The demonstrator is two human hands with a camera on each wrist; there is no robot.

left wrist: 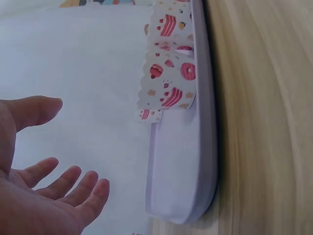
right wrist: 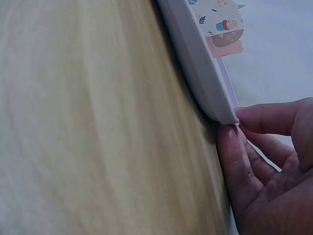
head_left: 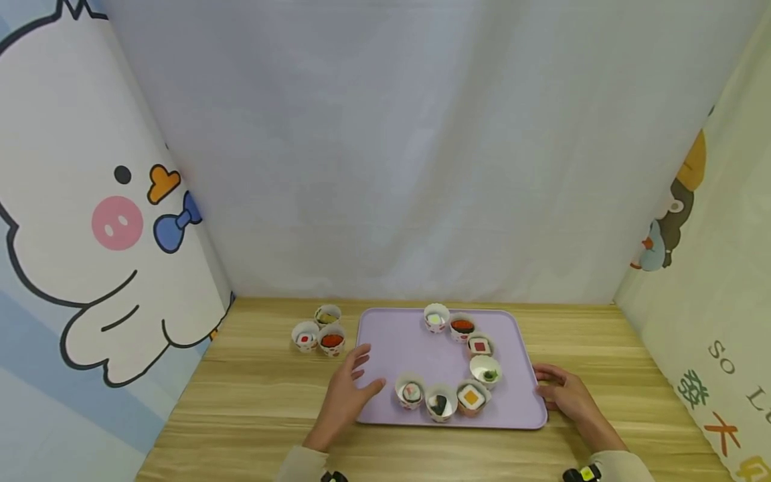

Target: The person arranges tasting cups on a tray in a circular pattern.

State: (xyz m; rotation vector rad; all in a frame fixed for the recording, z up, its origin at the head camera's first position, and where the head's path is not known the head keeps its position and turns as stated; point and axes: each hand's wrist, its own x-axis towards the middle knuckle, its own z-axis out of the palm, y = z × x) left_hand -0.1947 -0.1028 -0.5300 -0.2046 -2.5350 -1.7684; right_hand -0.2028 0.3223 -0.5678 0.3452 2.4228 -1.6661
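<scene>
1. Nearest: pale sleeves, at 8 and 4 o'clock from tray centre.
2. Lilac tray: on wooden table, at 5 o'clock in head view.
3. Right hand: pinching the rim between 3 and 4. Left hand: released, fingers spread by the rim between 8 and 9, no contact visible.
4. Seven paper cups on it, arc from 12 through 3 to about 7. Three more cups on the table between 9 and 10.
5. Handling guess: tray stiff, light, slick floor. Cups thin, crushable, prone to slide.
6. Best hold: rims at 3 and 9, thumbs over lip, fingertips under, level. Cups: gentle side pinch.
</scene>
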